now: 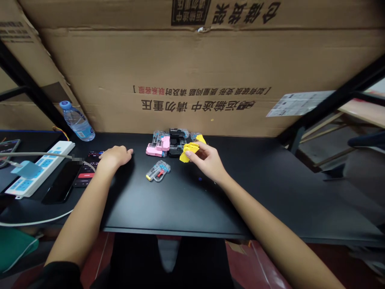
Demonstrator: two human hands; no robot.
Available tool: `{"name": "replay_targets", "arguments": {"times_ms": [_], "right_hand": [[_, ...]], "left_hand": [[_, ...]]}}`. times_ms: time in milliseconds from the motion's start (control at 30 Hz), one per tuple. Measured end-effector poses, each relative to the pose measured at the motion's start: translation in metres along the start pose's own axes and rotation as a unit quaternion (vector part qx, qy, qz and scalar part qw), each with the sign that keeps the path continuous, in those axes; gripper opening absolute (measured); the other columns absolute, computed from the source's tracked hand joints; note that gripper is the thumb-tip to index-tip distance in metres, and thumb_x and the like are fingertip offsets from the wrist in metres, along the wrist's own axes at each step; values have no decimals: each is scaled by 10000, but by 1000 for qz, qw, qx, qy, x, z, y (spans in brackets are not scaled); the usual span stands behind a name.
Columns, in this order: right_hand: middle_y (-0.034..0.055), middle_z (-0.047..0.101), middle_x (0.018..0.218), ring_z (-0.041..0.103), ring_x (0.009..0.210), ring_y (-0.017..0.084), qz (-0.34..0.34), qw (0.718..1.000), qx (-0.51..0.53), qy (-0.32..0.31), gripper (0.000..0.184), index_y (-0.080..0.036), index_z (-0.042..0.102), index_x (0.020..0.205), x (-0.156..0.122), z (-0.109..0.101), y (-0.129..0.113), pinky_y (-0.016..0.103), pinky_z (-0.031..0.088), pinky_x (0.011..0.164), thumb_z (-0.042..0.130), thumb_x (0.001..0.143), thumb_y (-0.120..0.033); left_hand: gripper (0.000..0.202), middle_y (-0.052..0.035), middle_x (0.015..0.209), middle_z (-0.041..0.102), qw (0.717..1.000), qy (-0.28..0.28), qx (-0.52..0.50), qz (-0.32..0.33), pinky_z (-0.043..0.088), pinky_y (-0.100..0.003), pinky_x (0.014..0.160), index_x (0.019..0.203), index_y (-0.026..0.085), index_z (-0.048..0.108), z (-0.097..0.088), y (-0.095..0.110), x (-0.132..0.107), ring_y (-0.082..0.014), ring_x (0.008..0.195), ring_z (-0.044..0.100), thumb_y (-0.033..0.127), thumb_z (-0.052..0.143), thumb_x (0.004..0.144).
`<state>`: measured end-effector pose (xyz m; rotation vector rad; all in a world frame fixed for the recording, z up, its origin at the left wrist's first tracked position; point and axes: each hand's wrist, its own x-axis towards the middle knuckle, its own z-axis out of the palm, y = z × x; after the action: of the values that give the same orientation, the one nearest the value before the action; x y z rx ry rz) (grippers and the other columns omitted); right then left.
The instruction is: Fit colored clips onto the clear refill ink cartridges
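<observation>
My right hand pinches a small yellow toy pistol just above the black desk. Behind it lies a pile of little toy guns: a pink one, a black one and clear ones. A clear toy with red and blue inner parts lies alone in front of the pile. My left hand rests palm down on the desk, fingers loosely curled, holding nothing, beside a phone with a lit screen.
A large cardboard wall closes off the back of the desk. At the left stand a water bottle, a white power strip with a cable, and a dark phone. Black frame posts rise at the right.
</observation>
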<state>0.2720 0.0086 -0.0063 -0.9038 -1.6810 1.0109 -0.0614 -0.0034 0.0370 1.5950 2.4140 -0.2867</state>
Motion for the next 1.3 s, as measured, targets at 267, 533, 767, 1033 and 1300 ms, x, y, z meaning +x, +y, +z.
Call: {"name": "replay_targets", "arguments": {"times_ms": [267,533,767,1033,1300], "right_hand": [[88,829,1047,798,927,303,-8,1000,-23,-14,441,-247,732,1068,0,0,-2,559,667,909,810,883,-639],[88,828,1041,807,925,310,-18,999,-48,-16,406,-252,740,1083,-1,-1,0,542,678,886,789,907,-615],[81,831,1022,800,898,291,-29,996,-77,-29,403,-241,745,1089,-1,-1,0,495,680,856,775,923,-606],[76,823,1000,776,844,258,-50,993,-96,-40,389,-224,748,1092,-2,0,0,431,665,813,758,943,-583],[70,798,987,742,832,237,-59,991,-111,-44,337,-229,727,1084,-1,0,-4,420,647,808,740,957,-541]], "left_hand": [[630,-327,1332,740,1000,19,-8,2,559,-606,1031,1320,88,767,4,-3,9,-471,1262,722,557,468,1026],[551,-273,1241,788,989,127,34,70,427,-613,1176,1218,106,788,-5,17,-25,-422,1223,747,421,355,1086],[467,-120,1019,817,933,216,-24,287,502,-352,775,951,212,748,-6,38,-44,-304,985,776,442,373,1108],[396,-80,1153,757,882,162,-83,434,488,-318,773,1135,218,720,15,45,-40,-245,1023,712,566,548,1055],[527,-38,977,783,903,42,-64,423,485,-332,736,1174,266,729,14,46,-43,-268,858,735,698,721,872]]}}
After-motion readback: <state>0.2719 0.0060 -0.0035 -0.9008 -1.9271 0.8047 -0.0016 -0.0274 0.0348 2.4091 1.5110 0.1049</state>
